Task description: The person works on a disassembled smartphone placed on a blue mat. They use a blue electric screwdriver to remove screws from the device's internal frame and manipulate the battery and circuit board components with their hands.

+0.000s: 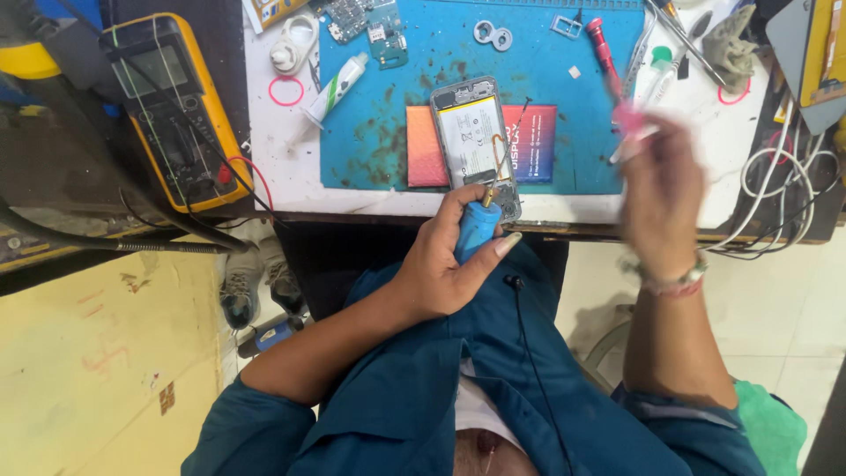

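Head view: left hand [445, 256] grips blue soldering iron [477, 231].

bright, even light; right hand [661, 189] smeared by motion blur.

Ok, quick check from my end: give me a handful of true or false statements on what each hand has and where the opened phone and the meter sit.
1. The left hand grips a blue-handled tool. True.
2. The opened phone lies on the bare floor. False: it lies on the blue mat, over a red and orange pad.
3. The right hand is empty. False: it is blurred, but it holds a pinkish tool; what kind of tool cannot be told.
4. The yellow multimeter sits to the left of the mat. True.
5. The white tube stands upright on the phone. False: it lies flat at the mat's left edge, apart from the phone.
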